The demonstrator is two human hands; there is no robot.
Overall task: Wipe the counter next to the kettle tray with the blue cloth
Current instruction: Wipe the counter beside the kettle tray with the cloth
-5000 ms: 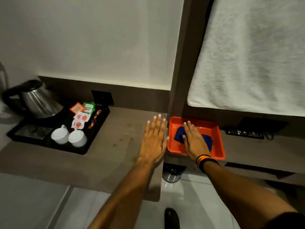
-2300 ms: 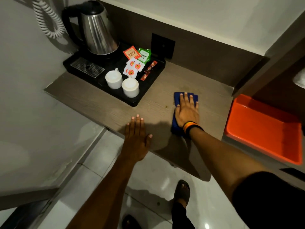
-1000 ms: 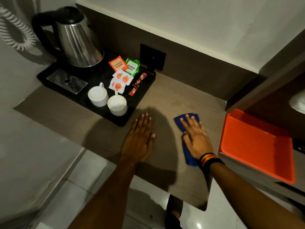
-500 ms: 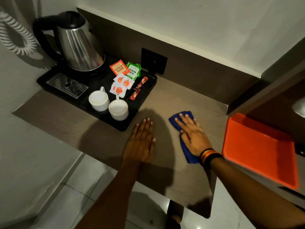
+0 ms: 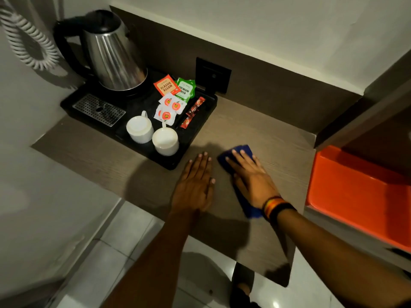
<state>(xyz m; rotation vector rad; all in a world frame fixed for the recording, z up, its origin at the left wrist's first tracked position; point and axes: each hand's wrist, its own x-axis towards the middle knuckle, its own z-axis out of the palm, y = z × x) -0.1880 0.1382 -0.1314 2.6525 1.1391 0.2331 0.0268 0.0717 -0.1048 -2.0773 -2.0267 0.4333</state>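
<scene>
- Head view, looking down at a wood-grain desk (image 5: 262,130) set against a pale wall w/ a dark back panel.
- R hand (image 5: 251,178) lies flat, palm down, on a blue cloth (image 5: 243,150); fingers spread, pressing it to the desk. No closed grip: hand is wide open on top of the cloth, not wrapped around it.
- Cloth is on the desk just right of the tray (image 5: 200,127), near its front right corner but apart from it. Blue shows past the fingertips and again under the wrist.
- R wrist wears a striped band (image 5: 274,206), orange, yellow and black.
- L hand (image 5: 195,185) also lies flat and open on the desk, holding nothing, just left of the R hand, fingertips close to the tray's front edge.
- Black tray sits at the desk's left end. On it: a steel kettle (image 5: 113,56) w/ black lid and handle at the back, a metal drip grille (image 5: 99,110) front left, 2 white cups (image 5: 153,135) upside down side by side.
- Also on the tray: tea sachets (image 5: 175,87), one orange marked "Classic Assam", one green marked "Premium Green", plus small white packets and red stick packs.
- Dark socket plate (image 5: 213,74) on the back panel behind the tray.
- Coiled white cord (image 5: 29,43) hangs on the wall, far left.
- Orange bin (image 5: 355,196) sits right of the desk, on a lower shelf.
- Below: glossy tiled floor (image 5: 124,252); a dark shoe (image 5: 242,290) shows under the desk edge.
</scene>
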